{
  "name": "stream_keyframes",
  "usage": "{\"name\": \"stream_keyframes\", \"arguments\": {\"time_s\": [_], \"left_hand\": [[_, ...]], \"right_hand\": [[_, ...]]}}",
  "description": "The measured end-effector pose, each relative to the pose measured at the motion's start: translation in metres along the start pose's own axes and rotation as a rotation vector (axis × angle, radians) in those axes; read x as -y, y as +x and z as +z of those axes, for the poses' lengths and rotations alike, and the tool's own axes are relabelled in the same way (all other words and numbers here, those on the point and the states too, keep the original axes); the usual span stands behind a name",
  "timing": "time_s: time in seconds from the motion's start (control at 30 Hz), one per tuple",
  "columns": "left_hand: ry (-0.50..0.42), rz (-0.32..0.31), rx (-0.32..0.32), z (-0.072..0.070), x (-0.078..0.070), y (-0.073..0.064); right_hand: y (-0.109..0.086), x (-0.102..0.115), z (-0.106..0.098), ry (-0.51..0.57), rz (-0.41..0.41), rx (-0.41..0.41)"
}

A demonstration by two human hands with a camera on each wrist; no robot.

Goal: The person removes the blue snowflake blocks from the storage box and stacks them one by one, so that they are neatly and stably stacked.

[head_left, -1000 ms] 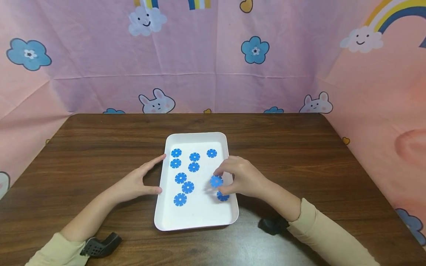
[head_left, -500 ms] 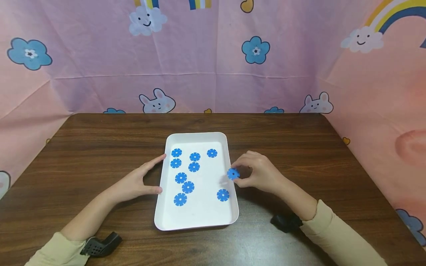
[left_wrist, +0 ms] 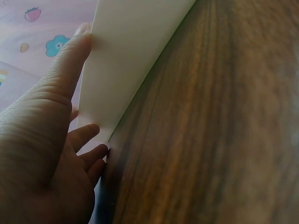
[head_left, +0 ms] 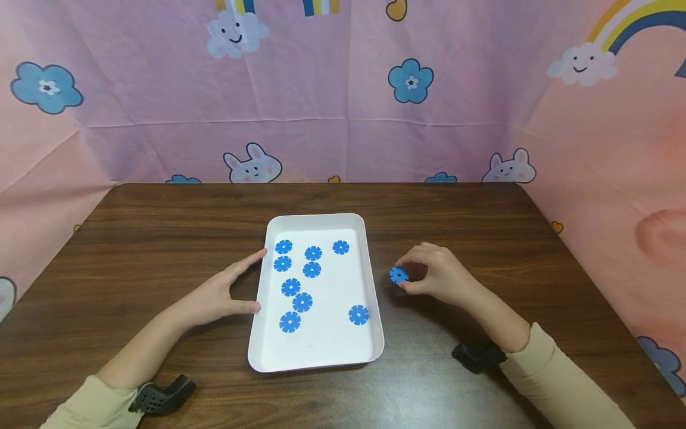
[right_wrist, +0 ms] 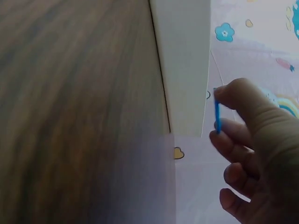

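A white tray [head_left: 329, 351] stands on the table with several blue notched discs in it. Most of them, such as one blue disc [head_left: 290, 322], lie in its left half; another disc [head_left: 358, 314] is near the right wall. My left hand [head_left: 217, 295] touches the tray's left side with thumb and fingers spread; the left wrist view shows them against the white wall [left_wrist: 126, 56]. To the right of the tray, my right hand [head_left: 442, 274] pinches a single blue notched disc [head_left: 399, 274] between thumb and fingers. In the right wrist view that disc [right_wrist: 217, 110] appears edge-on.
The brown wooden table [head_left: 161, 238] extends around the tray on all sides. A patterned pink and purple cloth [head_left: 321, 95] hangs behind it and at both sides. Black wrist devices sit at each cuff, such as the left device [head_left: 162, 396].
My right hand has carried the pinched blue disc from above the tray, over its right wall, to the right of it. The left hand and the tray have stayed in place.
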State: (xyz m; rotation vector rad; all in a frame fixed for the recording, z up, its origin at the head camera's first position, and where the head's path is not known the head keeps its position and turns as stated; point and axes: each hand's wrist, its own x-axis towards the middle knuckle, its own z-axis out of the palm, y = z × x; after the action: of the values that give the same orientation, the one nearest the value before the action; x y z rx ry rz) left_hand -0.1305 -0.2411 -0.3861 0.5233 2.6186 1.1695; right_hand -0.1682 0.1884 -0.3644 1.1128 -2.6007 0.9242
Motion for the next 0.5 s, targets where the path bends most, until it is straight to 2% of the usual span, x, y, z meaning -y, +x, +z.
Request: {"name": "stream_keyframes", "arguments": {"time_s": [0.23, 0.5], "left_hand": [[0.004, 0.004, 0.000, 0.000, 0.000, -0.001], [0.001, -0.003, 0.002, 0.000, 0.002, 0.001]], "right_hand": [[-0.004, -0.012, -0.001, -0.003, 0.063, 0.049], [-0.005, -0.021, 0.002, -0.014, 0.094, 0.072]]}}
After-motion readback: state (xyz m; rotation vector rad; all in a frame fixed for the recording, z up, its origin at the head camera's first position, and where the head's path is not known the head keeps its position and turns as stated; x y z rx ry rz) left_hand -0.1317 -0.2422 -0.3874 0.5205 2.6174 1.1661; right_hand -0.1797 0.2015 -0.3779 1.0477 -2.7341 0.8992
